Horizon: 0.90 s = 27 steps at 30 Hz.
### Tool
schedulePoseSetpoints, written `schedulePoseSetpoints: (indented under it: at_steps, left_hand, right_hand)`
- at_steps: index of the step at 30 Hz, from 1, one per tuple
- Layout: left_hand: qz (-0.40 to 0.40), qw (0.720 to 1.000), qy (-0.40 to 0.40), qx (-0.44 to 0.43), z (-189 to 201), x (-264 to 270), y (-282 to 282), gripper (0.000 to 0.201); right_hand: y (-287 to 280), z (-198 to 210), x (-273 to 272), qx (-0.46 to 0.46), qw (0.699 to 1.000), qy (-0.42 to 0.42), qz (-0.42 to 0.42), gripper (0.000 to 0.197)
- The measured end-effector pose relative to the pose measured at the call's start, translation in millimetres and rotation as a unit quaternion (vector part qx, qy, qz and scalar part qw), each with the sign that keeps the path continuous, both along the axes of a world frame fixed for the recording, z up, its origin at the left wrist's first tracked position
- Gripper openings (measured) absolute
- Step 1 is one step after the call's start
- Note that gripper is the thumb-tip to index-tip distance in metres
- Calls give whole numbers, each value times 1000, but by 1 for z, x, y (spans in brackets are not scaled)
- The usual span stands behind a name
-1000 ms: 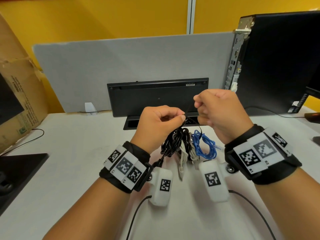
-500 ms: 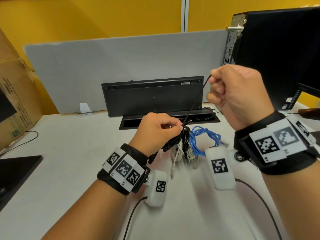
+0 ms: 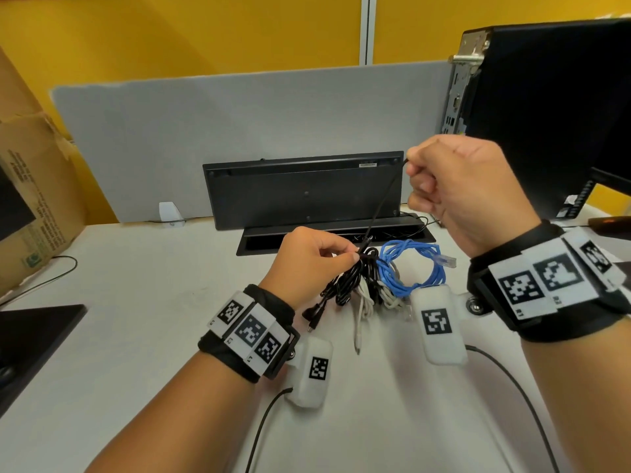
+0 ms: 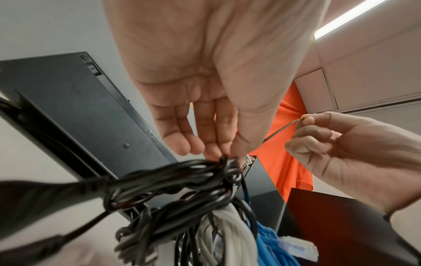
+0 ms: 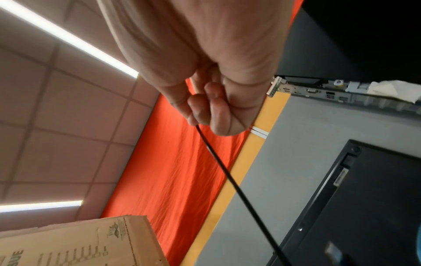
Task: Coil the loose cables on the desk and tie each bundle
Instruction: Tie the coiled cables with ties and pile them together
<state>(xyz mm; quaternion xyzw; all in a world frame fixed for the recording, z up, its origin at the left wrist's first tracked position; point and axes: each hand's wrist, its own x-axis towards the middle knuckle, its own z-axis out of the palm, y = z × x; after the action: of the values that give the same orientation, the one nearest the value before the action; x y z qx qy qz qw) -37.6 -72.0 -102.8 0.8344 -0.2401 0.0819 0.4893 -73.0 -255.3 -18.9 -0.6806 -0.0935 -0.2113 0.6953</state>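
A black cable bundle [image 3: 355, 281] hangs just above the white desk [image 3: 136, 302], pinched at its top by my left hand [image 3: 317, 254]. From that pinch a thin black tie [image 3: 382, 203] runs taut up and to the right into my right hand [image 3: 444, 186], which grips its end in a fist. The left wrist view shows my left hand [image 4: 218, 151] pinching the black cable bundle [image 4: 182, 183]. In the right wrist view the black tie [image 5: 227, 172] leaves my right hand [image 5: 205, 115]. A white cable coil [image 3: 365, 302] and a blue cable coil [image 3: 406, 264] lie under and right of the black one.
A black keyboard [image 3: 304, 192] leans against the grey divider [image 3: 239, 131] behind a cable slot [image 3: 334, 233]. A black computer tower [image 3: 546, 114] stands at the right, a cardboard box [image 3: 30, 186] at the left. A dark panel [image 3: 30, 343] lies at the desk's left edge.
My right hand has risen up and to the right from beside the left hand, drawing the black tie out taut. The left hand keeps its pinch on the bundle.
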Motion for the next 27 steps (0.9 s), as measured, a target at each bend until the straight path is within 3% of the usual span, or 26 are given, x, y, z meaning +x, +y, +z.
schedulePoseSetpoints:
  at_steps: [8,19,27]
  left_hand:
    - [0,1000,6,9,-4,5,-1,8]
    - [9,999,37,-4,-2,4,-2,9]
    - [33,999,36,-8,0,4,0,8]
  right_hand:
    - [0,-2,0,-50,999,19,-4,31]
    - [-1,-2,2,-51,998,33,-14,33]
    - [1,-1,0,-86,992,89,5,32]
